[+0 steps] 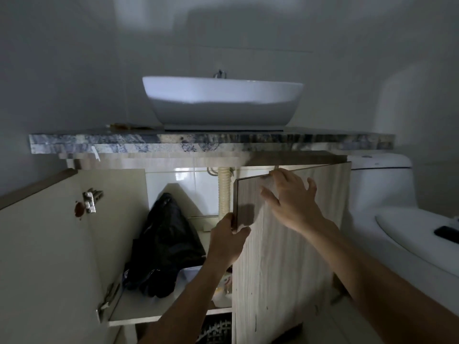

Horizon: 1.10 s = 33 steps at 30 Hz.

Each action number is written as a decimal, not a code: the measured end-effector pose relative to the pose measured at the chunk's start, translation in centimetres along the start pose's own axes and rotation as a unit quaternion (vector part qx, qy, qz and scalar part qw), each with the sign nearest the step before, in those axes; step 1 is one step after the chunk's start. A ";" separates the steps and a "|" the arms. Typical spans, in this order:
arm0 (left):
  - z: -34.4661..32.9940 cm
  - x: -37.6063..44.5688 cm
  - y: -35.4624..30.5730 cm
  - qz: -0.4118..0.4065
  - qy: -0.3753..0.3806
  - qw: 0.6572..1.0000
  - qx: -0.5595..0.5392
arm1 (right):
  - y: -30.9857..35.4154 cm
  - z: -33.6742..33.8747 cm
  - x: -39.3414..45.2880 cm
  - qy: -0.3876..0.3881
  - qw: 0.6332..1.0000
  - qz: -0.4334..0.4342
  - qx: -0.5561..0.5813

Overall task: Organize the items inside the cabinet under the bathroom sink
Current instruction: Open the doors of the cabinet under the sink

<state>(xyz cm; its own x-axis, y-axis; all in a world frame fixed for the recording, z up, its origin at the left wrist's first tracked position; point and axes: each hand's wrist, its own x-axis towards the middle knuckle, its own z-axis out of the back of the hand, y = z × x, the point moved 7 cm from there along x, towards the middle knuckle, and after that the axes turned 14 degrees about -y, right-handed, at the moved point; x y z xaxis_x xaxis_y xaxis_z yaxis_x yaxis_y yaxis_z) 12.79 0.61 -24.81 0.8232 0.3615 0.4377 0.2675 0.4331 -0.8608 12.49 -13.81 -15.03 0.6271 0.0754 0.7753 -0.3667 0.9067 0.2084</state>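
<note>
The left hand [227, 242] pinches the free vertical edge of the right cabinet door [285, 244], the right hand [293, 197] lies spread, fingers straight, against its face; the black bag [165, 242] sits inside, left of both hands.

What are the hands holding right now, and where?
The left hand grips the right cabinet door by its free edge; the right hand rests flat on its front.
</note>
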 end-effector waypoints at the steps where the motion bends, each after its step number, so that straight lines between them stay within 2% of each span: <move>1: 0.0 -1.1 -0.5 -0.004 0.008 1.000 -0.008 | -0.1 0.8 -0.5 0.008 1.000 -0.007 0.004; 5: -0.9 -5.2 -1.9 -0.044 0.057 0.997 -0.028 | 0.1 4.7 -2.5 0.019 0.999 -0.030 0.032; 8: -3.0 -9.3 -3.9 -0.128 0.164 0.977 -0.037 | 0.0 7.9 -3.8 0.041 0.996 -0.046 0.066; 11: -6.2 -13.3 -6.1 -0.194 0.245 0.949 -0.031 | -1.6 10.4 -4.6 0.097 0.993 -0.070 0.006; 15: -10.7 -16.8 -8.6 -0.243 0.299 0.922 -0.030 | -5.7 13.7 -5.3 0.103 0.989 -0.097 -0.052; 17: -12.5 -17.9 -9.8 -0.274 0.293 0.915 -0.041 | -7.4 15.4 -5.8 0.106 0.984 -0.102 -0.100; 21: -16.4 -20.6 -12.5 -0.341 0.230 0.911 -0.008 | -10.5 17.7 -6.0 0.074 0.975 -0.103 -0.182; 23: -18.7 -21.8 -13.7 -0.356 0.221 0.908 0.000 | -12.7 18.1 -6.3 0.063 0.963 -0.134 -0.227; 25: -21.0 -22.8 -14.4 -0.368 0.241 0.898 0.015 | -14.6 18.4 -6.8 0.063 0.947 -0.158 -0.273; 28: -24.0 -23.4 -14.8 -0.371 0.286 0.882 0.050 | -16.6 18.8 -7.6 0.047 0.934 -0.150 -0.320; 33: -25.4 -23.1 -15.0 -0.371 0.292 0.880 0.050 | -17.9 18.3 -7.9 0.015 0.922 -0.129 -0.364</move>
<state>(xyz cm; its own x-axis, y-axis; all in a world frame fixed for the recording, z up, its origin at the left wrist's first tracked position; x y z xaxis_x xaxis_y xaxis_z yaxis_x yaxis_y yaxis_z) 2.48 -35.18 -28.60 0.5662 -0.5248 0.6356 0.8180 0.4529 -0.3548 1.49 -38.24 -13.99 0.6522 -0.1811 0.7361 0.3501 0.9333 -0.0806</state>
